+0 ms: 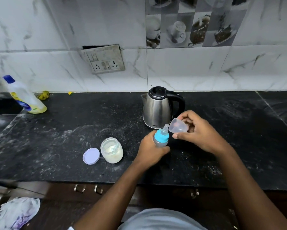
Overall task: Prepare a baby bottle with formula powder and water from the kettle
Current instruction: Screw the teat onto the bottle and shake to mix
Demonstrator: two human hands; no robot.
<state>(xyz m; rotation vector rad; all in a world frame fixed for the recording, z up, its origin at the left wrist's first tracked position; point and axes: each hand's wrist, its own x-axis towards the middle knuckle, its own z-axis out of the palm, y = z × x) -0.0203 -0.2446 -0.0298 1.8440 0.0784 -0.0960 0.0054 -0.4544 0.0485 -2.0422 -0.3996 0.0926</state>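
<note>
Over the table (73, 130), your left hand (149, 151) grips the tilted bottle (161, 138) and the fingers (185, 115) of your right hand (199, 132) pinch the cap (179, 126), which may slip.

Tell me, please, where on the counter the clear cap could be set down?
Bare counter lies right of the kettle, and between the soap bottle and the jar. It is crowded around the baby bottle, before the kettle.

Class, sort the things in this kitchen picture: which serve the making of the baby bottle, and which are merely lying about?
For the job: baby bottle, clear cap, kettle, formula jar, jar lid.
Lying about: detergent bottle, yellow scrap, wall socket, crumpled bag.
</note>
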